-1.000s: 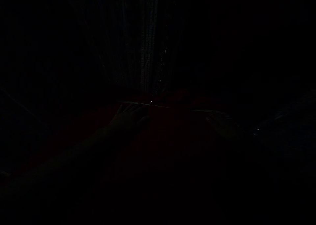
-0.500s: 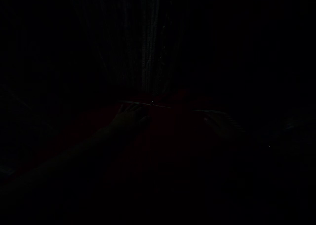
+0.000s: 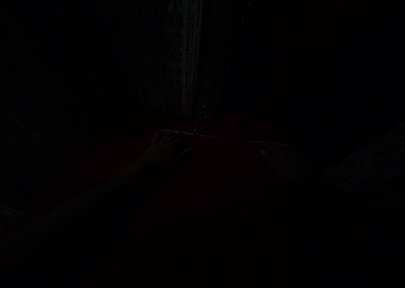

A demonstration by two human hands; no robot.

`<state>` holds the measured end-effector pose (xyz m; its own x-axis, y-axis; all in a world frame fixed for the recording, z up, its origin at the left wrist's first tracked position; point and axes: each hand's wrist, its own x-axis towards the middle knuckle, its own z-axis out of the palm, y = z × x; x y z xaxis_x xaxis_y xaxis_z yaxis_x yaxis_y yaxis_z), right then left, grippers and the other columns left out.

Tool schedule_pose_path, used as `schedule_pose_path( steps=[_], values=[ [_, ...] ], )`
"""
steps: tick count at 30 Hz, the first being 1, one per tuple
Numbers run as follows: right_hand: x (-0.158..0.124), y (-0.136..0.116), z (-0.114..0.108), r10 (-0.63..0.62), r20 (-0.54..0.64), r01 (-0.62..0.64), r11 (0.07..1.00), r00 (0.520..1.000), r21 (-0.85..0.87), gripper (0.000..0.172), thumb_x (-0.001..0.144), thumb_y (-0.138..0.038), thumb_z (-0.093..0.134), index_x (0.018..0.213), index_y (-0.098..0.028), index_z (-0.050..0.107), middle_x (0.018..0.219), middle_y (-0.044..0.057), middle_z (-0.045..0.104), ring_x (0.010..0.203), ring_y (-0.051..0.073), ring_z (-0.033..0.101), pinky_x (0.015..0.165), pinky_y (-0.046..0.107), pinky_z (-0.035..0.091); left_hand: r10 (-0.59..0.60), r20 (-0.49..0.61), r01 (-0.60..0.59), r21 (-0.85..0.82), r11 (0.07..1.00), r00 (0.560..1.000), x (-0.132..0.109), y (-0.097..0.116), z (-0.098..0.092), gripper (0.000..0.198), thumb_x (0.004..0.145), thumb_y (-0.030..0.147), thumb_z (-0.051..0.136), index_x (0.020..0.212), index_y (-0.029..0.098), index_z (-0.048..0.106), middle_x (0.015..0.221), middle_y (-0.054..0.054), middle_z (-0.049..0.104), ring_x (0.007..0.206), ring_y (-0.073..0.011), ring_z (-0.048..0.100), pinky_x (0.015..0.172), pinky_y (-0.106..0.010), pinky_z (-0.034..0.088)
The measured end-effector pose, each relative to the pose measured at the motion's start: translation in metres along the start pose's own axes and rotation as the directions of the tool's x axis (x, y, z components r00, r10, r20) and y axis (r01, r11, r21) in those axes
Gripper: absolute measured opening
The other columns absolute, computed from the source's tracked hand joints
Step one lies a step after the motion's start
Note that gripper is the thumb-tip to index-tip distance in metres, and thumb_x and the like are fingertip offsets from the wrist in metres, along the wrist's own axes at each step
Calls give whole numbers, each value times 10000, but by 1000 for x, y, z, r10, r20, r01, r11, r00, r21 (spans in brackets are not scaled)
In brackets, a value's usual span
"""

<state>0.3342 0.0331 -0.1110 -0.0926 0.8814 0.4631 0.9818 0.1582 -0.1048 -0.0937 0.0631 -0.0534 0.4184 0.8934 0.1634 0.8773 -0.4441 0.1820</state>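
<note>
The picture is very dark. My left hand [image 3: 164, 149] lies on a red surface [image 3: 215, 165] that looks like cloth, with its fingers stretched out and apart. Its fingertips reach a thin pale line [image 3: 205, 135] that runs across the red. At the same line, farther right, is my right hand [image 3: 283, 159]. Its thumb tip shows faintly, pointing left, while the other fingers are lost in the dark. Between the hands, nearer the left one, a tiny bright spot [image 3: 195, 130] sits on the pale line.
Beyond the red surface, faint grey upright streaks [image 3: 190, 56] rise to the top of the view. Small bright specks [image 3: 205, 106] lie to their right. A dim, textured grey patch [image 3: 373, 161] shows at the right edge.
Both hands stay almost where they were. Bright specks beyond the red surface have shifted, and the grey patch at the right shows more clearly.
</note>
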Motion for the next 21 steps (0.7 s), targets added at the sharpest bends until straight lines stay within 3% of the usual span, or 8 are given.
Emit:
schedule_pose_path(
  steps=[3, 7, 21],
  values=[
    [-1, -6, -4, -8, 33, 7, 999, 999, 37, 671, 1043, -594, 309, 1537, -279, 635, 1601, 105, 573, 1542, 358, 510, 1346, 644, 311, -28, 18, 28, -7, 1000, 999, -2, 3, -2, 649, 1101, 615, 351, 1631, 290, 538, 1784, -74, 407, 1671, -356, 318, 1348, -697, 167],
    [0, -5, -6, -4, 79, -2, 997, 997, 72, 673, 1019, -586, 325, 1483, -251, 680, 1539, 141, 622, 1488, 361, 567, 1317, 626, 374, -19, 32, 20, -20, 1000, 999, -5, 8, -7, 642, 1100, 590, 365, 1636, 277, 529, 1771, -71, 432, 1655, -354, 344, 1354, -670, 179],
    [1, -7, -5, 43, 19, -44, 996, 999, 72, 697, 1009, -643, 373, 1467, -227, 693, 1546, 140, 616, 1507, 382, 541, 1338, 622, 348, 10, -20, -11, -49, 999, 1000, -2, -3, 2, 645, 1092, 642, 367, 1614, 307, 547, 1767, -67, 438, 1648, -373, 359, 1325, -746, 184]
  ],
)
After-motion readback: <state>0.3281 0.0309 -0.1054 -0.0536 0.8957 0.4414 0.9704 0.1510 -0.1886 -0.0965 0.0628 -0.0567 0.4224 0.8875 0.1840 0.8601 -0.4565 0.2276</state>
